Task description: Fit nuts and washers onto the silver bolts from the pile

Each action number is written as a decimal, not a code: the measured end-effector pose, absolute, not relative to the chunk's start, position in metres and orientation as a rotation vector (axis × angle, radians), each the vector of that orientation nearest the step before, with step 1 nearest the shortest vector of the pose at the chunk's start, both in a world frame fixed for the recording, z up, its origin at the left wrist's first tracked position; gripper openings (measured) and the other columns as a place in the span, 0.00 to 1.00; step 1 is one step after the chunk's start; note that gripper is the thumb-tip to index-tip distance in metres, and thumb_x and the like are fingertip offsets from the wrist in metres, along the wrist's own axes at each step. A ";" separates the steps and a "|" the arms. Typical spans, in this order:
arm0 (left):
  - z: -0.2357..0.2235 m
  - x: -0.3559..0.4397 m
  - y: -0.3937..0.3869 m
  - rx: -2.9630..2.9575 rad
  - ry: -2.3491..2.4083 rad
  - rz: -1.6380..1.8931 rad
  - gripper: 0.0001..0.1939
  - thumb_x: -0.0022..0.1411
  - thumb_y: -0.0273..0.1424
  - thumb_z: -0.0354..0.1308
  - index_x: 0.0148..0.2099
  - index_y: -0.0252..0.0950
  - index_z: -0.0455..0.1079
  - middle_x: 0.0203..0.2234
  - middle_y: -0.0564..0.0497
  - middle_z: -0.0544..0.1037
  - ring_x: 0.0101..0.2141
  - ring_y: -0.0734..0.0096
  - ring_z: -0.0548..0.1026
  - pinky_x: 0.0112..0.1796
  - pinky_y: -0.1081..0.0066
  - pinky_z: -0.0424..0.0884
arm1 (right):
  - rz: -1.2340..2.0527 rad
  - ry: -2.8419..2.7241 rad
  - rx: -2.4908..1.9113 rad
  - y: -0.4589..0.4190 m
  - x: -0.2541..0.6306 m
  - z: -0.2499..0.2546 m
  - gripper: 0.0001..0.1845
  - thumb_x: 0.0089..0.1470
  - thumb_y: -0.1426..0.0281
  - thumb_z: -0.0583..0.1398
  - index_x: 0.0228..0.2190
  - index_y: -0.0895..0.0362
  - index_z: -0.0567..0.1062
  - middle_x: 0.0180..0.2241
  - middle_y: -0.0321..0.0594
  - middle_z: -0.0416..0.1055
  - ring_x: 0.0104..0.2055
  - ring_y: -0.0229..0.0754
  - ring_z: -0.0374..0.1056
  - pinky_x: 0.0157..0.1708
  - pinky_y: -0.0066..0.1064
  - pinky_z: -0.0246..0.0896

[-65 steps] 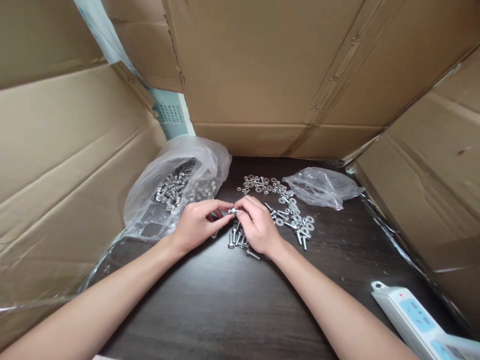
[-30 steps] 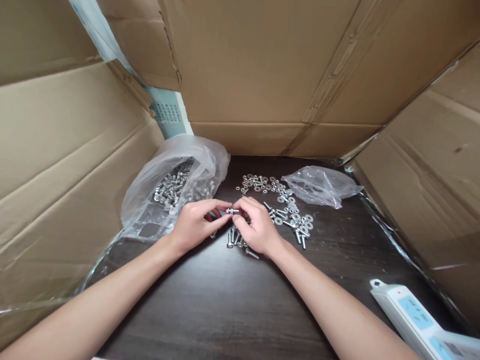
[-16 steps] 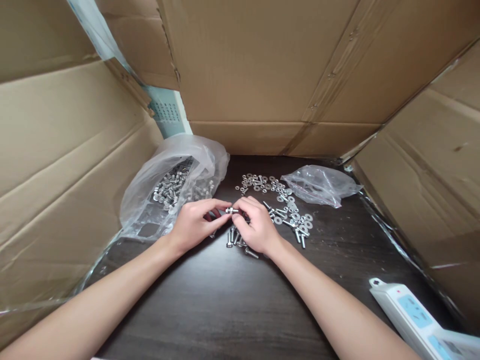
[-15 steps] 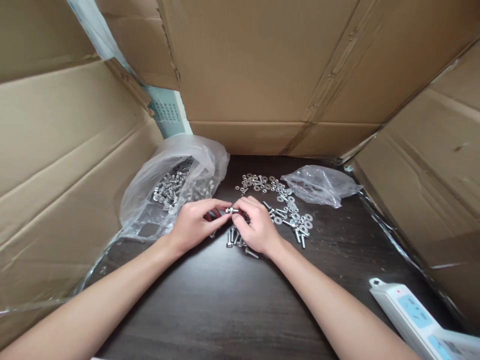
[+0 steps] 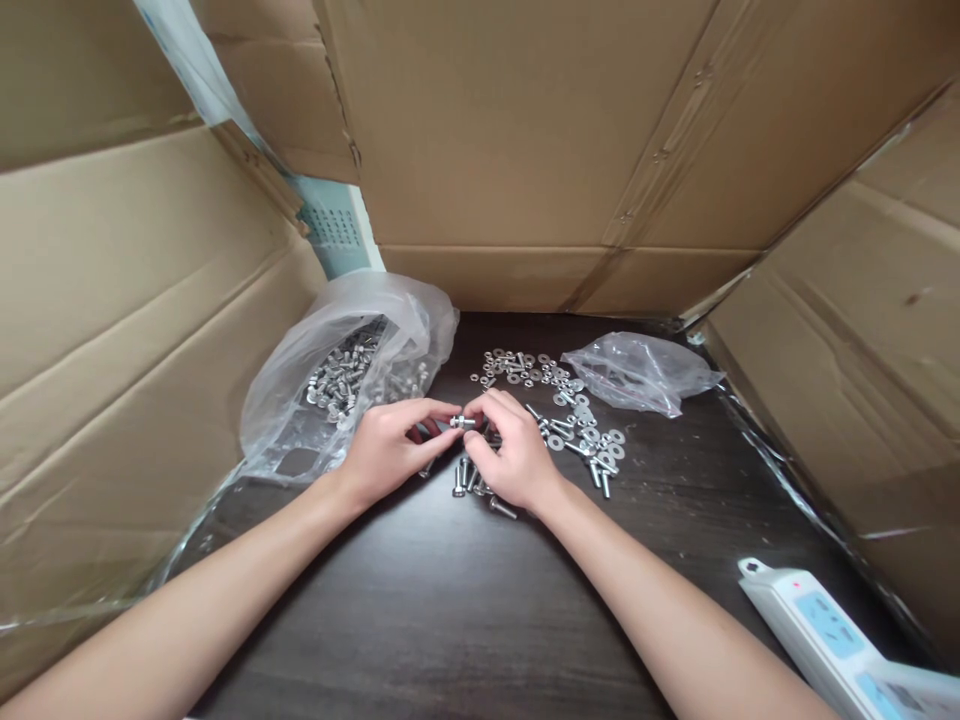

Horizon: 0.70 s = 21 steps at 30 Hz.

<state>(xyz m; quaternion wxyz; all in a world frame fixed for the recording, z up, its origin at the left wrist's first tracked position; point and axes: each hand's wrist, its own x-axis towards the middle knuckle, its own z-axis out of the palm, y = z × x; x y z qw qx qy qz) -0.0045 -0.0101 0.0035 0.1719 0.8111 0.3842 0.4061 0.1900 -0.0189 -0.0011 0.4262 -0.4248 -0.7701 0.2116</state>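
Over the middle of the dark table, my left hand [image 5: 390, 445] pinches a small metal bolt [image 5: 463, 422] between thumb and fingertips, near its head. The bolt lies level, with what looks like a nut or washer on its shank. My right hand [image 5: 514, 447] closes thumb and forefinger about the threaded end from the other side; its remaining fingers are curled out of sight. Just below the hands lie several loose bolts [image 5: 463, 475], partly covered by my right hand. Behind and to the right spread loose washers [image 5: 616, 437], nuts and more bolts [image 5: 606, 483].
At the left, an open clear plastic bag [image 5: 259, 400] holds many bolts. A crumpled clear bag [image 5: 637, 370] lies at the back right. A white power strip [image 5: 795, 610] sits at the lower right. Cardboard walls [image 5: 525, 130] enclose the table [image 5: 420, 620] on three sides.
The right thumb and forefinger have shifted slightly at the bolt's threaded end, and more of the shank shows. The left hand stays almost still.
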 end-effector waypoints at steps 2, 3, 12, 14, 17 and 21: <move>0.003 -0.005 -0.010 2.309 1.098 1.146 0.10 0.67 0.35 0.64 0.45 0.36 0.80 0.34 0.51 0.86 0.28 0.73 0.82 0.30 0.78 0.79 | 0.528 -1.932 -1.067 -0.019 0.190 -0.002 0.02 0.54 0.72 0.56 0.31 0.53 0.68 0.30 0.38 0.67 0.36 0.45 0.64 0.39 0.37 0.59; 0.003 -0.005 -0.010 2.310 1.103 1.145 0.10 0.67 0.35 0.64 0.45 0.36 0.80 0.33 0.51 0.86 0.28 0.73 0.82 0.30 0.78 0.79 | 0.528 -1.933 -1.069 -0.018 0.190 -0.002 0.02 0.55 0.72 0.56 0.31 0.53 0.69 0.30 0.38 0.67 0.36 0.45 0.64 0.39 0.37 0.59; 0.002 -0.005 -0.010 2.315 1.081 1.147 0.09 0.66 0.34 0.65 0.45 0.36 0.80 0.33 0.51 0.86 0.29 0.73 0.82 0.30 0.79 0.78 | 0.537 -1.930 -1.051 -0.018 0.190 -0.003 0.02 0.55 0.72 0.57 0.30 0.54 0.69 0.30 0.38 0.69 0.36 0.45 0.64 0.38 0.37 0.59; 0.002 -0.005 -0.010 2.314 1.076 1.142 0.09 0.66 0.34 0.65 0.45 0.36 0.80 0.33 0.51 0.85 0.28 0.73 0.82 0.30 0.79 0.78 | 0.530 -1.930 -1.051 -0.018 0.190 -0.003 0.03 0.55 0.72 0.57 0.29 0.54 0.69 0.30 0.38 0.70 0.35 0.44 0.64 0.38 0.36 0.59; 0.002 -0.005 -0.010 2.307 1.079 1.124 0.09 0.67 0.35 0.65 0.45 0.36 0.80 0.33 0.51 0.85 0.28 0.73 0.82 0.29 0.78 0.78 | 0.525 -1.935 -1.058 -0.018 0.190 -0.003 0.03 0.55 0.72 0.57 0.29 0.53 0.69 0.30 0.38 0.71 0.35 0.44 0.64 0.38 0.36 0.59; 0.002 -0.005 -0.010 2.309 1.079 1.121 0.09 0.66 0.34 0.65 0.45 0.36 0.80 0.32 0.51 0.85 0.28 0.73 0.82 0.29 0.78 0.78 | 0.520 -1.938 -1.055 -0.018 0.190 -0.003 0.03 0.55 0.71 0.57 0.29 0.54 0.69 0.30 0.38 0.70 0.35 0.44 0.64 0.37 0.36 0.58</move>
